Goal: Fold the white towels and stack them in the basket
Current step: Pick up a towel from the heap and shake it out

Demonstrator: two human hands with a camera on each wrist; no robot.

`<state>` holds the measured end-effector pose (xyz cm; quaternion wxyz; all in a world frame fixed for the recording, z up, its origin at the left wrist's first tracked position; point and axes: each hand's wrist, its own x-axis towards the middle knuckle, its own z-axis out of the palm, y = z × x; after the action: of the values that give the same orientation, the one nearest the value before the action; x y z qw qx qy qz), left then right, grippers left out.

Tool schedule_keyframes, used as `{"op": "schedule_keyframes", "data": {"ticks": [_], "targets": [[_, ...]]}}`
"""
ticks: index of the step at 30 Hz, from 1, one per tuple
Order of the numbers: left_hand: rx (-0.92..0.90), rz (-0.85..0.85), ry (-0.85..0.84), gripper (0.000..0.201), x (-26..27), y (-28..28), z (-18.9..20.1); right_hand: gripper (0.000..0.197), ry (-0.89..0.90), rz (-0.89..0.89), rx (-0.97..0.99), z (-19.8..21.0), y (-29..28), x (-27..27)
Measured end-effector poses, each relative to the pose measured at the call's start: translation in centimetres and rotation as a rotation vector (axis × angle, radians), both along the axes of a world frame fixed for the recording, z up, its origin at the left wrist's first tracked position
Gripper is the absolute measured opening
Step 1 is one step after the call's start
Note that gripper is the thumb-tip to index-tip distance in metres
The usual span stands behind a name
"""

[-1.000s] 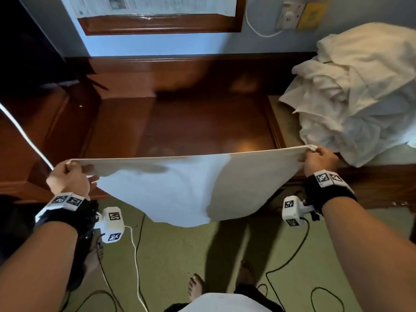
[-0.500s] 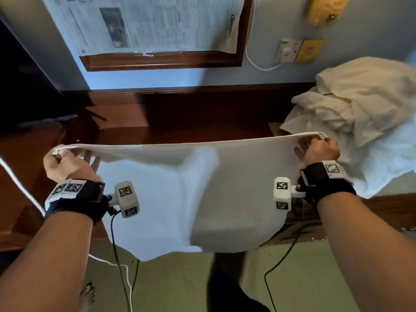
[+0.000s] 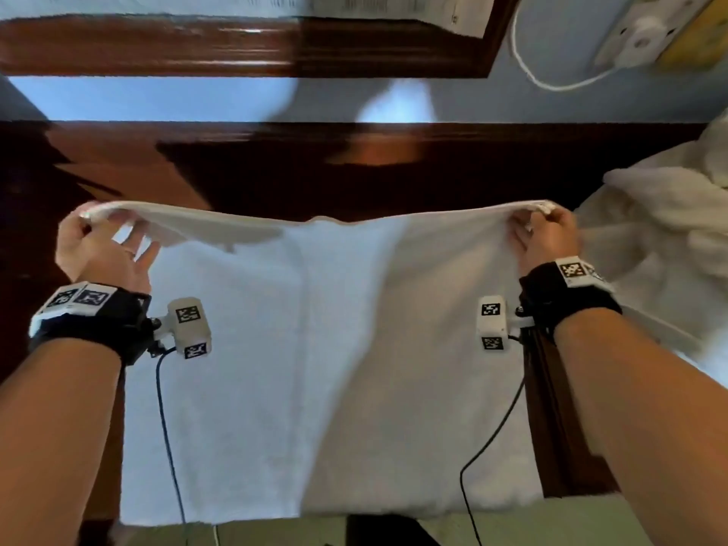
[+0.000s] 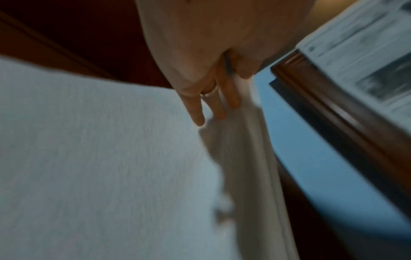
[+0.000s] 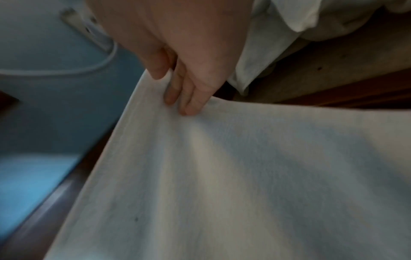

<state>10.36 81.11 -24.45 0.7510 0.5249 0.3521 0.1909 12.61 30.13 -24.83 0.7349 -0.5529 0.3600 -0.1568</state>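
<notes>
A white towel (image 3: pixel 335 348) hangs spread in the air in front of me, its top edge stretched between both hands. My left hand (image 3: pixel 98 246) pinches the top left corner, with its other fingers (image 4: pixel 198 114) spread against the cloth (image 4: pixel 100 167). My right hand (image 3: pixel 545 234) pinches the top right corner, thumb and fingers (image 5: pixel 191 98) closed on the cloth (image 5: pixel 244 176). The towel's lower edge hangs just above the floor. No basket is in view.
A pile of crumpled white towels (image 3: pixel 662 238) lies on the surface at the right. A dark wooden desk (image 3: pixel 275 171) stands behind the towel, under a wood-framed panel (image 3: pixel 236 45) on the blue wall. A socket with a white cable (image 3: pixel 551 80) is at the upper right.
Both hands have lifted the towel higher and away from my body, so it now hangs full length. The view has tilted upward, hiding most of the floor.
</notes>
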Motion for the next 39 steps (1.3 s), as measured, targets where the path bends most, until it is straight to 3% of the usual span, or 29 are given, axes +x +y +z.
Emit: {"op": "schedule_keyframes", "data": {"ticks": [2,4,6,9,11,15,21,25,29,33,39], "targets": [[0.045,-0.189,0.083,0.067,0.2,-1.4,-1.8,0.036,0.072,0.074,-0.083,-3.3,0.0,0.4],[0.298,-0.358,0.259,0.052,-1.1,-3.0,-4.5,0.051,0.207,0.264,-0.301,-6.7,0.3,-1.2],[0.72,-0.669,0.533,0.058,-4.0,-4.1,-8.1,0.053,0.379,0.59,-0.625,-9.5,0.9,-4.5],[1.14,-1.216,0.779,0.085,-9.9,-4.6,-12.9,0.062,0.549,1.102,-1.09,-12.5,1.6,-11.1],[1.286,-1.351,0.902,0.092,-13.1,-4.8,-14.4,0.074,0.689,1.32,-1.29,-13.8,1.6,-14.9],[1.338,-1.363,0.919,0.094,-14.0,-4.9,-14.6,0.085,0.796,1.429,-1.358,-14.1,1.7,-16.7],[1.382,-1.366,0.877,0.102,-8.1,-3.5,-15.5,0.087,0.744,1.418,-1.349,-15.0,1.1,-10.0],[1.304,-1.325,0.802,0.108,-6.5,-4.0,-15.2,0.085,0.741,1.421,-1.336,-14.5,0.9,-7.1],[1.305,-1.427,0.846,0.105,-12.8,-5.6,-14.4,0.084,0.746,1.402,-1.396,-13.5,1.8,-12.3],[1.289,-1.484,0.963,0.103,-17.5,-6.0,-14.4,0.093,0.861,1.489,-1.32,-13.6,1.8,-18.0],[1.397,-1.443,0.899,0.099,-10.6,-5.6,-15.7,0.098,0.796,1.418,-1.361,-14.8,1.5,-11.4]]}}
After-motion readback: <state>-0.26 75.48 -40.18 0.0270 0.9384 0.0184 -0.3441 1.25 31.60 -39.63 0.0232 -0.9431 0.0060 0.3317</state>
